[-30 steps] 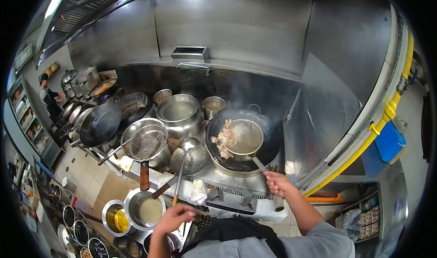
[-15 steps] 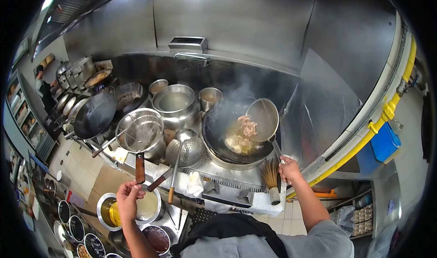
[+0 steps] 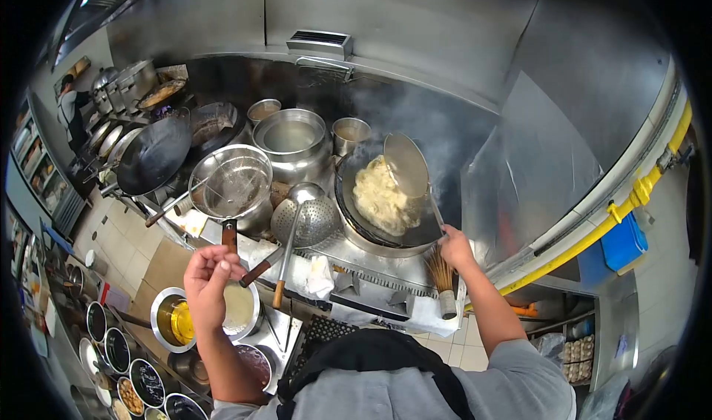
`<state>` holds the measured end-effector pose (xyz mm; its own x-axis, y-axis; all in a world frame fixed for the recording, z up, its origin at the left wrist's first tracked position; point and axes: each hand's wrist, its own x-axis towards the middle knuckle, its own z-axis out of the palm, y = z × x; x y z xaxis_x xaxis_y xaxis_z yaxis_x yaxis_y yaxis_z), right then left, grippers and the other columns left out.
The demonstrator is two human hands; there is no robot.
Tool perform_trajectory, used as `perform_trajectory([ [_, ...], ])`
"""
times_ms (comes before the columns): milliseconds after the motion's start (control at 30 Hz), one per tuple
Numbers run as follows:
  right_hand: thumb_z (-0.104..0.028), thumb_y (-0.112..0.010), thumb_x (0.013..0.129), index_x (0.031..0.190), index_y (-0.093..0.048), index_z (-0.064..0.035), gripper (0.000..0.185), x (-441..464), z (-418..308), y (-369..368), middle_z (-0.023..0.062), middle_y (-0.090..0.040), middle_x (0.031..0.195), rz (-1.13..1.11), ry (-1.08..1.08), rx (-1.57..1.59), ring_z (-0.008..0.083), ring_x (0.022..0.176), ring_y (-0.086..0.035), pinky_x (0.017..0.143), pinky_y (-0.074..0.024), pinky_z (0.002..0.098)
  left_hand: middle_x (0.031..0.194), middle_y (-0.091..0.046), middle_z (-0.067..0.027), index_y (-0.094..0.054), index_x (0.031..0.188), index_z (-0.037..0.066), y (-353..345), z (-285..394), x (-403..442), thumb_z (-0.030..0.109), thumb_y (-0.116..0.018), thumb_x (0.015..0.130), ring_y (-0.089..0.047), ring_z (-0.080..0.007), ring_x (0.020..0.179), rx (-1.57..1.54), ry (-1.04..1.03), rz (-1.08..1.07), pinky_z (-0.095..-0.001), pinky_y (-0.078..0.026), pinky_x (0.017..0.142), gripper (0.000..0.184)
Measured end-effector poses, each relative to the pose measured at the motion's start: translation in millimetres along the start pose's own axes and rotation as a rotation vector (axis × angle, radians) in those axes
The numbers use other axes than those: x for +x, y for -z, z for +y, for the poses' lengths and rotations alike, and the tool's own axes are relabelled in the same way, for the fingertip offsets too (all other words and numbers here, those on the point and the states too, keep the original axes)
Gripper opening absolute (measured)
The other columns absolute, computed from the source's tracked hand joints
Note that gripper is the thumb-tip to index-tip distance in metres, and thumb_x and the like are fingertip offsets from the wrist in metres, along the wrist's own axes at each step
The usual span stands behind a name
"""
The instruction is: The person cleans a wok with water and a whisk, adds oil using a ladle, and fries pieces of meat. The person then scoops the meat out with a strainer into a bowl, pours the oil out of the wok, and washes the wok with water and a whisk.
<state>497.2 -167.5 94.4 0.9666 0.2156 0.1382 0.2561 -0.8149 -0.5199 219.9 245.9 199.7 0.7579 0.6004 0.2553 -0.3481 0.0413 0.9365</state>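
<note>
A: Where do we have the long-handled strainer [image 3: 406,166]?

B: Over the wok [image 3: 423,236], its round head tilted up on the far right side of the pale, foaming food [image 3: 380,197].

A: And how does it lie from our grip?

B: Our right hand [image 3: 456,248] is clamped on the near end of its handle; from there the long axis runs far and slightly left. The bamboo brush [image 3: 440,273] is just on the near side of that hand.

A: Our left hand [image 3: 210,278]?

B: Well apart from the wok, seemingly empty, thumb and fingers parted, near the wire basket's wooden handle [image 3: 229,235]. Our right is clearly the nearer one.
</note>
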Motion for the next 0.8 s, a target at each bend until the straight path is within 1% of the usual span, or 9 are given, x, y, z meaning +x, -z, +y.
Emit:
perform_trajectory([
  [33, -0.008, -0.053, 0.083, 0.115, -0.058, -0.0025, 0.033, -7.4, -16.8, 18.1, 0.0264, -0.062, 0.1, 0.015, -0.028, 0.069, 0.0418, 0.097, -0.059, 0.086, -0.0472, 0.0433, 0.088, -0.064, -0.0113, -0.055, 0.105, -0.003, 6.1, -0.3, -3.6, 0.008, -0.058, 0.087, -0.062, -0.0167, 0.072, 0.007, 0.002, -0.007, -0.0277, -0.05, 0.066, 0.021],
  [133, -0.009, -0.054, 0.083, 0.115, -0.058, -0.0022, 0.033, -51.6, -34.1, 49.0, 0.0266, -0.062, 0.101, -0.126, -0.133, 0.002, 0.0417, 0.097, -0.059, 0.086, -0.0474, 0.0427, 0.088, -0.064, -0.0108, -0.055, 0.105, -0.003, 17.2, -6.7, -3.3, 0.006, -0.058, 0.087, -0.062, -0.0162, 0.072, -0.033, 0.031, -0.023, -0.0272, -0.05, 0.067, 0.02],
  [200, -0.009, -0.054, 0.083, 0.115, -0.058, -0.002, 0.033, -51.2, -15.2, 21.2, 0.0265, -0.062, 0.102, -0.138, -0.093, 0.01, 0.0414, 0.097, -0.059, 0.087, -0.0472, 0.0424, 0.088, -0.064, -0.0103, -0.056, 0.105, -0.002, 8.7, -15.0, -1.9, 0.006, -0.058, 0.087, -0.062, -0.0156, 0.073, 0.018, 0.066, 0.026, -0.027, -0.051, 0.068, 0.02],
  [300, -0.009, -0.053, 0.084, 0.115, -0.058, -0.0015, 0.032, -16.7, 24.5, -24.0, 0.026, -0.062, 0.103, -0.121, -0.081, 0.058, 0.041, 0.099, -0.059, 0.088, -0.0467, 0.0423, 0.09, -0.064, -0.0091, -0.056, 0.105, -0.001, -23.9, -14.0, 6.6, 0.006, -0.058, 0.088, -0.062, -0.014, 0.075, 0.025, 0.086, -0.1, -0.0255, -0.05, 0.069, 0.019],
  [367, -0.008, -0.053, 0.084, 0.116, -0.057, 0.0001, 0.033, -10.4, -24.2, 8.7, 0.0251, -0.06, 0.109, -0.125, -0.156, -0.008, 0.0401, 0.105, -0.057, 0.092, -0.0456, 0.0418, 0.092, -0.064, -0.0085, -0.055, 0.106, 0.0, -32.3, -7.0, 7.4, 0.007, -0.058, 0.088, -0.062, -0.013, 0.074, 0.042, 0.068, -0.186, -0.0236, -0.049, 0.067, 0.019],
  [500, -0.008, -0.053, 0.084, 0.118, -0.056, -0.0006, 0.035, -48.8, -25.8, 28.8, 0.0255, -0.058, 0.114, -0.103, -0.034, 0.033, 0.0392, 0.108, -0.055, 0.095, -0.0438, 0.0404, 0.09, -0.064, -0.0075, -0.055, 0.106, 0.0, -9.3, -14.3, 9.8, 0.008, -0.058, 0.089, -0.062, -0.0123, 0.074, 0.06, 0.081, -0.146, -0.0224, -0.047, 0.063, 0.02],
  [667, -0.007, -0.055, 0.083, 0.116, -0.056, 0.0027, 0.034, -23.8, 13.5, -1.1, 0.0243, -0.063, 0.101, -0.02, 0.116, -0.021, 0.0382, 0.096, -0.062, 0.089, -0.0484, 0.0387, 0.09, -0.064, -0.0072, -0.055, 0.107, 0.0, -28.6, -16.7, 9.2, 0.007, -0.057, 0.088, -0.063, -0.012, 0.074, 0.061, 0.127, -0.149, -0.0221, -0.047, 0.063, 0.02],
  [733, -0.008, -0.055, 0.084, 0.116, -0.057, 0.001, 0.033, -11.7, -35.0, 42.3, 0.0238, -0.065, 0.096, -0.19, -0.35, 0.191, 0.0397, 0.093, -0.062, 0.086, -0.0496, 0.0386, 0.09, -0.064, -0.0066, -0.055, 0.106, 0.001, -29.6, -13.5, 8.3, 0.006, -0.058, 0.088, -0.063, -0.0112, 0.074, 0.051, 0.086, -0.212, -0.0214, -0.047, 0.063, 0.019],
  [800, -0.007, -0.054, 0.084, 0.116, -0.057, -0.0001, 0.033, 7.8, -12.9, 51.0, 0.0223, -0.066, 0.092, -0.059, -0.198, 0.073, 0.0381, 0.087, -0.064, 0.08, -0.051, 0.0392, 0.09, -0.064, -0.0062, -0.056, 0.105, 0.001, -27.5, -12.9, 9.1, 0.006, -0.058, 0.088, -0.062, -0.0112, 0.074, 0.055, 0.109, -0.2, -0.0215, -0.047, 0.063, 0.019],
])
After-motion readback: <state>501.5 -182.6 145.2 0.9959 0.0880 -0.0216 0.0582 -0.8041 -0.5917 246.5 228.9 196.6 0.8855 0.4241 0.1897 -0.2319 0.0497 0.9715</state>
